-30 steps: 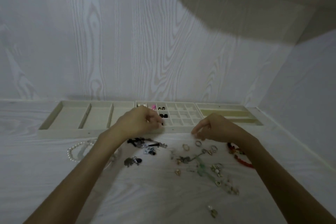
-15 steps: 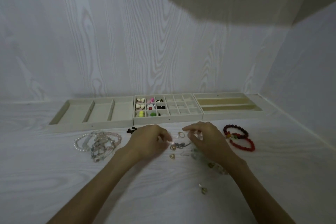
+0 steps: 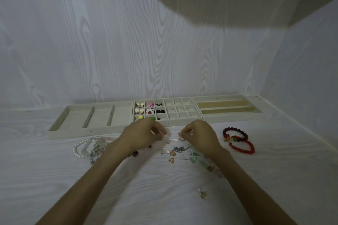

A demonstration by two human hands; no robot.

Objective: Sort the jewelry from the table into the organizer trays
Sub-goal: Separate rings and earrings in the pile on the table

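Dozens of small pieces lie loose on the table (image 3: pixel 54 184) near its back edge, just in front of the organizer trays (image 3: pixel 181 114). My left hand (image 3: pixel 144 136) and right hand (image 3: pixel 200 136) hover over the small jewelry (image 3: pixel 173 149) with fingers curled toward thumbs; whether either pinches anything I cannot tell. I judge these earrings and charms light, hard and slippery, with thin hooks that snag, so each wants a fingertip pinch on its solid body. The pearl and glass bracelets (image 3: pixel 91 147) toward the left edge and the red bead bracelets (image 3: pixel 238 139) toward the right should hang limp; I would hook a finger through the loop.
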